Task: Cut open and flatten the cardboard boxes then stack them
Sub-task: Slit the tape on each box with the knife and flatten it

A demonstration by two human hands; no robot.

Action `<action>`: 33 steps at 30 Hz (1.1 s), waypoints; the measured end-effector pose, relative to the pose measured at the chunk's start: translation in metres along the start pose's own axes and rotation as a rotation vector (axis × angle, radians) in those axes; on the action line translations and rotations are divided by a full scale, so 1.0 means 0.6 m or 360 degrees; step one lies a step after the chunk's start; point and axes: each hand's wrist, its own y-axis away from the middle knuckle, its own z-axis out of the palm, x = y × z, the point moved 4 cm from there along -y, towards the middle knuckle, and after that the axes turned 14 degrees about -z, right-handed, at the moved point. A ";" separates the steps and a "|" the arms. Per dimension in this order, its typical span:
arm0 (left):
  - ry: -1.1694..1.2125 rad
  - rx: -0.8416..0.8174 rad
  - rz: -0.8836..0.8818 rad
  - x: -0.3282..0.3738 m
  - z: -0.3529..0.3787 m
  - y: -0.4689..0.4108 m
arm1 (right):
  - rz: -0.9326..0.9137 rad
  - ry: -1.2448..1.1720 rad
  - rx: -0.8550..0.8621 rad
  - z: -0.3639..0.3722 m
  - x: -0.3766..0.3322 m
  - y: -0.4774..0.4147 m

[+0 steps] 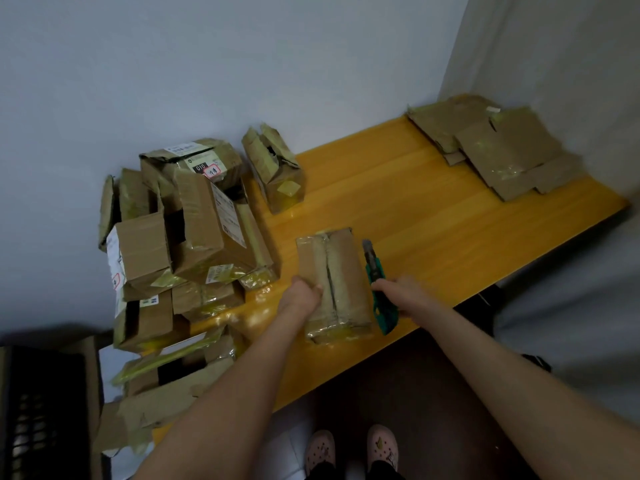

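A small taped cardboard box [341, 271] lies on the yellow table [433, 220] near its front edge, with a tape seam along its top. My left hand [301, 294] grips the box's near left side. My right hand [403, 289] holds a green utility knife [378, 282] just right of the box, its blade end pointing away from me. A stack of flattened cardboard [498, 150] lies at the table's far right corner.
A heap of uncut taped boxes [187, 237] fills the table's left end against the wall, with one box [273, 171] standing apart behind. A dark crate [41, 410] sits at lower left. My feet in pink clogs show below the table edge.
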 end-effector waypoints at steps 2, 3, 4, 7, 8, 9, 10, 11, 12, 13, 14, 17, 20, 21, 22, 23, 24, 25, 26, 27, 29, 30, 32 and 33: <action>0.0088 -0.0032 -0.0047 -0.009 0.001 -0.001 | 0.0097 -0.0301 0.0050 0.027 0.014 -0.006; 0.0145 -0.0011 -0.0073 -0.014 -0.001 -0.005 | 0.0117 -0.0457 0.0083 0.034 0.013 -0.012; 0.0215 0.0010 -0.0082 -0.018 -0.004 -0.009 | 0.0092 -0.0586 0.0113 0.035 0.006 -0.020; 0.0671 -0.0155 -0.0172 -0.018 0.003 -0.006 | -0.0102 -0.0766 0.0208 0.022 -0.040 -0.051; 0.0768 -0.0231 -0.0194 -0.012 0.007 0.004 | -0.0167 -0.0754 0.0268 0.015 -0.057 -0.058; 0.0773 -0.0233 -0.0174 -0.003 0.008 0.009 | -0.0220 -0.0710 0.0334 0.009 -0.068 -0.065; 0.0706 -0.0148 -0.0128 0.006 0.007 0.009 | -0.0262 -0.0644 0.0396 0.003 -0.076 -0.068; 0.0595 0.0013 -0.0067 0.012 -0.001 0.006 | -0.0286 -0.0575 0.0442 -0.002 -0.078 -0.071; 0.0436 0.0196 0.0010 0.021 -0.016 0.009 | -0.0293 -0.0520 0.0471 -0.005 -0.075 -0.071; 0.0260 0.0375 0.0121 0.028 -0.033 0.014 | -0.0281 -0.0486 0.0486 -0.008 -0.068 -0.071; 0.0044 0.0518 0.0295 0.038 -0.048 0.019 | -0.0247 -0.0475 0.0492 -0.009 -0.057 -0.071; -0.0757 0.0611 0.0789 0.069 -0.059 0.009 | -0.0044 -0.0561 0.0464 -0.006 -0.021 -0.073; -0.0896 0.0444 0.0721 0.095 -0.064 -0.022 | 0.0070 -0.0794 0.0452 0.004 0.002 -0.083; -0.0716 0.0441 0.0670 0.106 -0.072 -0.029 | 0.0072 -0.0833 0.0456 0.006 0.005 -0.087; -0.0522 0.0508 0.0649 0.118 -0.083 -0.036 | 0.0063 -0.0848 0.0465 0.007 0.006 -0.090; -0.0386 0.0624 0.0627 0.127 -0.093 -0.042 | 0.0046 -0.0847 0.0474 0.007 0.005 -0.095; -0.0305 0.0688 0.0558 0.133 -0.102 -0.052 | 0.0028 -0.0847 0.0480 0.006 0.005 -0.100; -0.0248 0.0670 0.0442 0.134 -0.109 -0.068 | 0.0019 -0.0856 0.0481 0.006 0.005 -0.106; -0.0178 0.0574 0.0272 0.130 -0.112 -0.085 | 0.0018 -0.0864 0.0477 0.007 0.007 -0.110; -0.0095 0.0450 0.0131 0.125 -0.112 -0.101 | 0.0019 -0.0858 0.0471 0.008 0.010 -0.115; 0.0117 0.0246 -0.0010 0.113 -0.108 -0.117 | 0.0015 -0.0825 0.0466 0.007 0.017 -0.120; 0.0248 0.0236 -0.0007 0.110 -0.112 -0.115 | 0.0001 -0.0814 0.0466 0.003 0.017 -0.121; 0.0548 0.0277 0.0081 0.108 -0.120 -0.104 | -0.0025 -0.0811 0.0486 -0.006 0.020 -0.124; 0.0690 0.0269 0.0145 0.111 -0.127 -0.097 | -0.0037 -0.0823 0.0487 -0.010 0.020 -0.124</action>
